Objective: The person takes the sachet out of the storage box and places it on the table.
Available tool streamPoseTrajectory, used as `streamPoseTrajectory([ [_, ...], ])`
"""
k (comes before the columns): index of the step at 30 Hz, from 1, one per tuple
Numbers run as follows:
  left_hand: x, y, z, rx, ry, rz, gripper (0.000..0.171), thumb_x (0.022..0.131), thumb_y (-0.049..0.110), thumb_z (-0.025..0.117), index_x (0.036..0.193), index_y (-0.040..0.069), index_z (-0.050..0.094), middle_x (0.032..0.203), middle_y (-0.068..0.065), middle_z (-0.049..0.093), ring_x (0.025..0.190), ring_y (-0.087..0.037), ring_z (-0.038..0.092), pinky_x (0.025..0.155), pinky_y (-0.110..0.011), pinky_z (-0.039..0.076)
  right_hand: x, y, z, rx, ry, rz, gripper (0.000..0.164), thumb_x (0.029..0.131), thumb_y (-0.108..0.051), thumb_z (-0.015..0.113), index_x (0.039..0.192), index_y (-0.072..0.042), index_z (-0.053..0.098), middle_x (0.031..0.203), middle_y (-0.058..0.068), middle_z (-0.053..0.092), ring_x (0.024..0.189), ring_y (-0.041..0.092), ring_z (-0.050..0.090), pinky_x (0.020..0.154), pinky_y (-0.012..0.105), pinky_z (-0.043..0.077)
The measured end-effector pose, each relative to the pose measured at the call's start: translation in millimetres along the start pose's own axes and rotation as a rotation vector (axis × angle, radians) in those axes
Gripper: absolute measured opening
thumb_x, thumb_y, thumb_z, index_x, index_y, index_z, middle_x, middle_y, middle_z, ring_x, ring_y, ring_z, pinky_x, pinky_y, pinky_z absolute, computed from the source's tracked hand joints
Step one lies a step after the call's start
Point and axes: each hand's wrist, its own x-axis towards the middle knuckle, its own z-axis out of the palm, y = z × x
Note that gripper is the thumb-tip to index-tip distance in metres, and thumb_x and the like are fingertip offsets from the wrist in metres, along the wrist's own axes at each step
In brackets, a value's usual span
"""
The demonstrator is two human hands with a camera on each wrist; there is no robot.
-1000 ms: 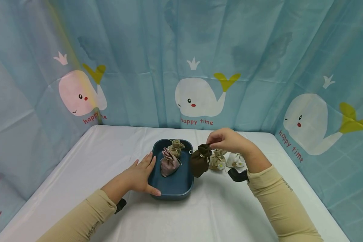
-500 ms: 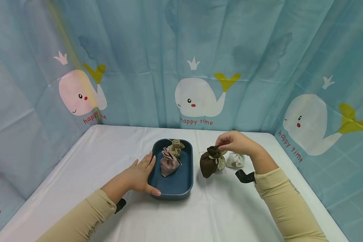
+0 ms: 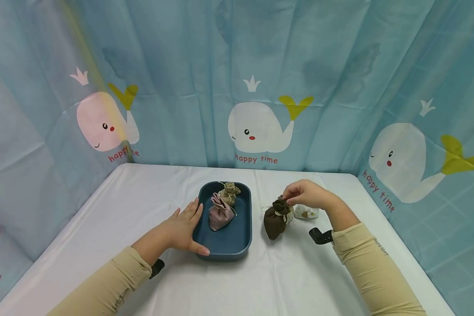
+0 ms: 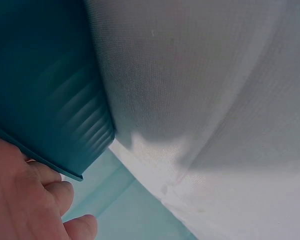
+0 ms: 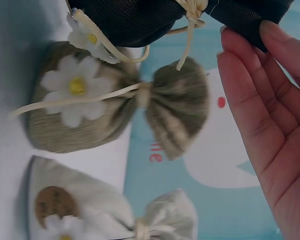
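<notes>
My right hand (image 3: 309,194) pinches the gathered top of a dark brown drawstring pouch (image 3: 274,223) to the right of the tray. In the right wrist view thumb and fingers grip the dark cloth above its cream cord. Right beside it stand a tan pouch (image 5: 85,100) with a white flower and a white pouch (image 5: 75,195) with a round brown patch. My left hand (image 3: 181,228) lies spread along the left rim of a dark blue tray (image 3: 225,250). Inside the tray sit a mauve pouch (image 3: 221,216) and a small olive-tan pouch (image 3: 230,193).
A white cloth (image 3: 122,219) covers the table. Behind it hangs a light blue curtain (image 3: 181,123) printed with whales, wrapping round both sides. Black wrist mounts (image 3: 321,236) stick out below the sleeves.
My right hand has moved the brown pouch rightward from the tray's edge, then lowered it in front of the tan pouch. The left hand and tray have stayed in place.
</notes>
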Motion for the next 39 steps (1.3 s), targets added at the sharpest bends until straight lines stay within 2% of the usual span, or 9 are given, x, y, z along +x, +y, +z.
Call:
streamPoseTrajectory([
  [8, 5.4, -5.5, 9.9, 0.036, 0.012, -0.024, 0.138, 0.048, 0.09, 0.048, 0.147, 0.005, 0.005, 0.153, -0.014, -0.003, 0.14, -0.028, 0.001, 0.106, -0.056, 0.013, 1, 12, 11, 0.051, -0.019, 0.023, 0.006, 0.081, -0.003, 0.065, 0.085, -0.006, 0.069, 0.077, 0.003, 0.065, 0.07, 0.014, 0.057, 0.069, 0.039, 0.05],
  [14, 0.2, -1.5, 1.5, -0.011, -0.002, 0.005, 0.134, 0.053, 0.085, 0.055, 0.146, 0.001, 0.007, 0.152, -0.018, -0.002, 0.139, -0.033, 0.003, 0.105, -0.059, 0.011, 2, 16, 18, 0.063, -0.044, 0.047, 0.006, 0.081, -0.003, 0.066, 0.085, -0.005, 0.069, 0.077, 0.004, 0.064, 0.071, 0.014, 0.056, 0.071, 0.044, 0.049],
  [21, -1.2, 1.0, -1.0, 0.015, -0.013, -0.012, 0.134, 0.052, 0.086, 0.053, 0.147, 0.004, 0.006, 0.152, -0.016, -0.004, 0.14, -0.03, 0.001, 0.106, -0.057, 0.012, 2, 20, 19, 0.062, -0.059, 0.074, 0.007, 0.081, -0.003, 0.065, 0.087, -0.005, 0.068, 0.079, 0.005, 0.064, 0.073, 0.016, 0.057, 0.073, 0.047, 0.048],
  [32, -1.4, 0.4, 1.0, 0.008, -0.011, -0.008, 0.132, 0.054, 0.084, 0.055, 0.147, 0.003, 0.007, 0.152, -0.016, -0.004, 0.139, -0.032, 0.002, 0.106, -0.058, 0.011, -3, 24, 13, 0.068, -0.062, 0.065, 0.014, 0.083, -0.007, 0.066, 0.097, -0.008, 0.068, 0.092, 0.004, 0.066, 0.085, 0.017, 0.062, 0.073, 0.03, 0.051],
  [39, 1.8, -2.1, 3.6, 0.013, -0.016, -0.012, 0.136, 0.051, 0.087, 0.051, 0.147, 0.002, 0.006, 0.152, -0.016, -0.004, 0.139, -0.031, 0.001, 0.106, -0.057, 0.011, -4, 23, 7, 0.067, -0.035, 0.062, 0.016, 0.084, -0.012, 0.066, 0.099, -0.006, 0.068, 0.099, 0.007, 0.065, 0.089, 0.019, 0.062, 0.076, 0.031, 0.051],
])
